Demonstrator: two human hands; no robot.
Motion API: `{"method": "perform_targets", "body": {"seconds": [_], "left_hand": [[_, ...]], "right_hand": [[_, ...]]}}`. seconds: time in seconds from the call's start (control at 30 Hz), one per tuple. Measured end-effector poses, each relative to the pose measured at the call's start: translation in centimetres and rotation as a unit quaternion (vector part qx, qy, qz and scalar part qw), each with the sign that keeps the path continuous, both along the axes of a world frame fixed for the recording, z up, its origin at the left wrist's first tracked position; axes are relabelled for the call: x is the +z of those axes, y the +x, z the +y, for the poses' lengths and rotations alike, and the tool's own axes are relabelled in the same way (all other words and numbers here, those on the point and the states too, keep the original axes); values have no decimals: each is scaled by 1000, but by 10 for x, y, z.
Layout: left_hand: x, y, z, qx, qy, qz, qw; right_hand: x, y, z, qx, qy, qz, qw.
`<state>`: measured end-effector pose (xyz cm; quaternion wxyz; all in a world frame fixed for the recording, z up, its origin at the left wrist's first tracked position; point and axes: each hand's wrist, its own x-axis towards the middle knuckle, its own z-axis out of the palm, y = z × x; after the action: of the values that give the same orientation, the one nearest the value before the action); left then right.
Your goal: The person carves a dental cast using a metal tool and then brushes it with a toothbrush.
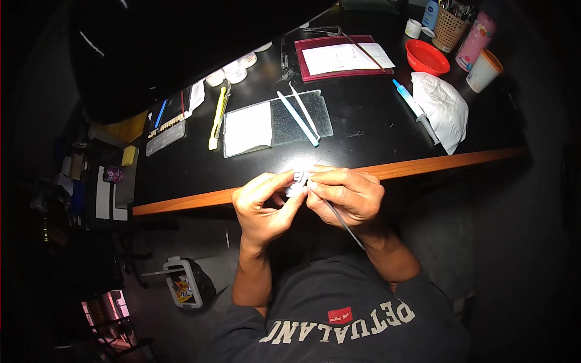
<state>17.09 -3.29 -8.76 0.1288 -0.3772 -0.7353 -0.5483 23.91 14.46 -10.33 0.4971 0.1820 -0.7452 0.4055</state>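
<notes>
My left hand (261,206) pinches a small white lumpy piece (297,180) between thumb and fingertips, just over the desk's front edge. The bright light washes out its detail. In my right hand (350,195) is a thin dark rod-like tool (345,225), its long shaft slanting down toward my shirt. The tool's working end is hidden by my fingers, right at the white piece. Both hands are closed and their fingertips meet around the piece. Beyond them, a glass plate (302,124) carries a white paper pad (248,128), a light-blue stick (298,118) and metal tweezers (305,109).
A wooden edge (181,202) borders the black desk. A yellow cutter (218,118) lies left of the glass plate. To the right are a syringe (417,112), crumpled white tissue (445,109) and a red bowl (426,57). A bin (181,281) stands on the floor.
</notes>
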Motion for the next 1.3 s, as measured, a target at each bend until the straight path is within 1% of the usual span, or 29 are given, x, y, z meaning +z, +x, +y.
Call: {"method": "perform_targets", "body": {"seconds": [0.07, 0.17, 0.27, 0.47, 0.77, 1.07, 1.3], "left_hand": [[0, 1, -1, 0, -3, -2, 1000], [-3, -2, -1, 3, -5, 26, 1000], [-3, -1, -2, 2, -11, 23, 1000], [-5, -2, -3, -3, -11, 15, 1000], [-5, -3, -5, -19, -18, 11, 1000], [-2, -4, -6, -31, -29, 5, 999], [3, -3, -6, -29, -39, 3, 999]], "right_hand": [[1, 0, 1, -2, 8, -5, 1000], [0, 0, 0, -2, -3, -8, 1000], [-2, -1, 0, 11, -24, -2, 1000], [3, 3, 1, 17, -21, -29, 999], [0, 1, 2, 27, -51, -24, 998], [1, 0, 1, 14, -76, -9, 997], [3, 0, 2, 23, -64, -9, 998]]}}
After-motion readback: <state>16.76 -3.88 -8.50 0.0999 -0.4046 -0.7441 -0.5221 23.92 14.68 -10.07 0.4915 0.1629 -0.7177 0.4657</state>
